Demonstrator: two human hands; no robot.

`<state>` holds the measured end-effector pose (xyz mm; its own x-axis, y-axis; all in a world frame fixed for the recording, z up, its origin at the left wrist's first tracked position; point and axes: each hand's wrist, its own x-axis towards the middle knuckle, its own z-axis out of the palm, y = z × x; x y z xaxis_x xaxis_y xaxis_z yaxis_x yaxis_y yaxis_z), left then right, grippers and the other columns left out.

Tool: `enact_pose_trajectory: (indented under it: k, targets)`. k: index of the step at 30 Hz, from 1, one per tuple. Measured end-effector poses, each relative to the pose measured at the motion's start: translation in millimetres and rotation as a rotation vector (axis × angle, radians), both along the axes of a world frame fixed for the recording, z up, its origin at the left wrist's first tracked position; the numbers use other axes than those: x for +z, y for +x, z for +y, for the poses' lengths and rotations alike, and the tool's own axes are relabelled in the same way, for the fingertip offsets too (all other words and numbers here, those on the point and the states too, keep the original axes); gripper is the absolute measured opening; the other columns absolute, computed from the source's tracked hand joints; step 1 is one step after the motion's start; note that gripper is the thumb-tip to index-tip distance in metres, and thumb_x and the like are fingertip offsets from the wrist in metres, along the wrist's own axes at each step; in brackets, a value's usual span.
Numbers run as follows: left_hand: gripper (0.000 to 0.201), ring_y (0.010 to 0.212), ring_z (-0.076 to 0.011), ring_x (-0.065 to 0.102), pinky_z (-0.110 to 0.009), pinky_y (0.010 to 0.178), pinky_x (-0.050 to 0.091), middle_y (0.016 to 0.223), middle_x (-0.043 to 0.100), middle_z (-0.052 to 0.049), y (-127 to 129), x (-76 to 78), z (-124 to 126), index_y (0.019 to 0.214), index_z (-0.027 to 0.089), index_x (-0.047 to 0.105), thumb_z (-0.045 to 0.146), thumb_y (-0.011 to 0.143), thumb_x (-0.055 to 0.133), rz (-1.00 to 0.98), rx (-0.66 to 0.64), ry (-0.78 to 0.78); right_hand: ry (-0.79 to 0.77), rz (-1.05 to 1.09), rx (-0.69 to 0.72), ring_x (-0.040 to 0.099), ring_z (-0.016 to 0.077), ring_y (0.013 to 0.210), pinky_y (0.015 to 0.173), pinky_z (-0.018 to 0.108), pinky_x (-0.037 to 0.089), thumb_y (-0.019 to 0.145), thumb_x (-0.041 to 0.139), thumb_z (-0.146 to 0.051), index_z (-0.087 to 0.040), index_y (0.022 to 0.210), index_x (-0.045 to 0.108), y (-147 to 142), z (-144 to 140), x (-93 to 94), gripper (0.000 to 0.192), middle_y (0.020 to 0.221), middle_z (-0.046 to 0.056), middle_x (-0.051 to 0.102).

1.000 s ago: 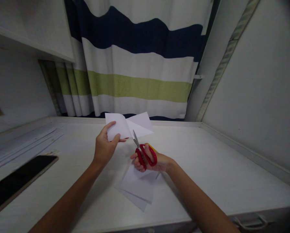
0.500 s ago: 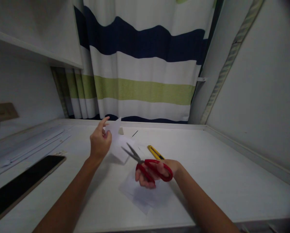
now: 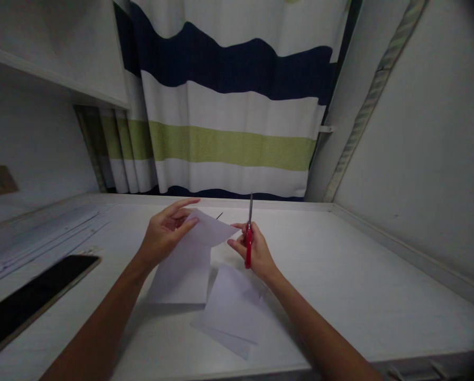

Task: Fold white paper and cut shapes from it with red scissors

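The left hand (image 3: 163,233) pinches the top corner of a white paper sheet (image 3: 185,264) that slopes down toward the person. Just to its right, the right hand (image 3: 253,248) is closed around red-handled scissors (image 3: 248,238), blades together, pointing up and away. More cut paper (image 3: 231,304) lies on the desk (image 3: 359,286) below both hands.

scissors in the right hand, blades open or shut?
Shut: the scissors in the right hand show one thin, undivided blade line pointing up, seen edge-on.
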<state>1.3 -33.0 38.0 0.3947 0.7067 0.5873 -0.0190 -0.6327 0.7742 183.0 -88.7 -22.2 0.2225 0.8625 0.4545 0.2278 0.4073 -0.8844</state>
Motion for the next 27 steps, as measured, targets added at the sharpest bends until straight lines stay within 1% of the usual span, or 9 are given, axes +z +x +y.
enact_pose_trajectory:
  k: [2, 5, 9, 12, 15, 17, 21, 25, 27]
  targets:
    - [0.041, 0.068, -0.0115, 0.054, -0.021, 0.059, 0.041, 0.078, 0.061, -0.002, 0.6, -3.1, -0.6, 0.109, 0.019, 0.047, 0.024, 0.069, 0.055, 0.039, -0.036, 0.029, -0.023, -0.009, 0.013, 0.037, 0.006, 0.046, 0.045, 0.019, 0.032, 0.063, 0.059, -0.027, -0.02, 0.082, 0.038, -5.2, -0.4, -3.4, 0.03, 0.057, -0.007, 0.04]
    - [0.039, 0.07, -0.0122, 0.053, -0.023, 0.062, 0.04, 0.078, 0.061, -0.002, 3.3, -7.8, -0.5, 0.109, 0.02, 0.048, 0.025, 0.071, 0.053, 0.103, -0.035, 0.106, -0.008, -0.002, 0.037, 0.038, 0.0058, 0.049, 0.047, 0.019, 0.033, 0.063, 0.059, -0.025, -0.019, 0.077, 0.037, -10.4, -0.4, -5.9, 0.027, 0.058, -0.007, 0.04]
    - [0.042, 0.079, -0.0147, 0.051, -0.026, 0.069, 0.038, 0.095, 0.058, -0.004, 6.4, -10.4, 3.1, 0.111, 0.021, 0.046, 0.028, 0.07, 0.052, 0.191, 0.1, 0.238, 0.02, 0.064, -0.013, 0.04, 0.0057, 0.048, 0.045, 0.018, 0.033, 0.064, 0.058, -0.023, -0.018, 0.076, 0.039, -6.6, 3.0, -8.0, 0.023, 0.058, -0.007, 0.042]
    - [0.056, 0.084, -0.0172, 0.05, -0.029, 0.069, 0.038, 0.107, 0.053, -0.006, 7.1, -14.3, 11.6, 0.119, 0.022, 0.035, 0.029, 0.067, 0.055, 0.295, 0.188, 0.231, 0.075, 0.211, -0.125, 0.041, 0.0059, 0.046, 0.042, 0.018, 0.032, 0.064, 0.057, -0.024, -0.018, 0.077, 0.041, 2.0, 6.8, -8.4, 0.021, 0.057, -0.007, 0.045]
    - [0.066, 0.087, -0.0204, 0.05, -0.033, 0.071, 0.039, 0.109, 0.052, -0.011, 8.6, -21.9, 22.1, 0.122, 0.018, 0.03, 0.028, 0.063, 0.058, 0.344, 0.246, 0.095, 0.125, 0.39, -0.239, 0.04, 0.005, 0.043, 0.039, 0.017, 0.031, 0.065, 0.056, -0.024, -0.016, 0.072, 0.043, 11.1, 8.5, -5.8, 0.017, 0.053, -0.007, 0.045]
    - [0.071, 0.079, -0.0199, 0.054, -0.034, 0.069, 0.04, 0.103, 0.054, -0.013, 10.9, -26.4, 26.2, 0.121, 0.014, 0.028, 0.029, 0.06, 0.061, 0.296, 0.223, -0.075, 0.135, 0.473, -0.294, 0.038, 0.0042, 0.04, 0.037, 0.016, 0.029, 0.065, 0.055, -0.023, -0.015, 0.067, 0.043, 15.9, 8.3, -3.2, 0.014, 0.05, -0.007, 0.044]
    - [0.071, 0.079, -0.0189, 0.057, -0.034, 0.073, 0.041, 0.096, 0.058, -0.014, 17.2, -30.5, 24.1, 0.119, 0.013, 0.025, 0.032, 0.062, 0.061, 0.052, 0.047, -0.387, 0.162, 0.549, -0.327, 0.039, 0.0041, 0.04, 0.037, 0.016, 0.028, 0.065, 0.055, -0.022, -0.014, 0.062, 0.044, 19.3, 7.5, 0.4, 0.013, 0.048, -0.006, 0.046]
    - [0.047, 0.092, -0.0221, 0.054, -0.036, 0.076, 0.042, 0.099, 0.057, -0.014, 21.7, -34.2, 19.9, 0.106, 0.015, 0.042, 0.038, 0.067, 0.055, -0.125, -0.162, -0.597, 0.143, 0.515, -0.291, 0.041, 0.0045, 0.04, 0.038, 0.017, 0.03, 0.064, 0.056, -0.023, -0.014, 0.063, 0.046, 14.9, 6.8, 0.3, 0.013, 0.048, -0.005, 0.047]
    - [0.039, 0.095, -0.0231, 0.052, -0.036, 0.076, 0.043, 0.101, 0.056, -0.014, 22.2, -36.0, 20.2, 0.098, 0.015, 0.048, 0.042, 0.07, 0.051, -0.177, -0.229, -0.707, 0.117, 0.5, -0.26, 0.041, 0.0046, 0.039, 0.037, 0.017, 0.03, 0.064, 0.057, -0.023, -0.014, 0.063, 0.046, 12.3, 6.4, -0.4, 0.014, 0.047, -0.006, 0.047]
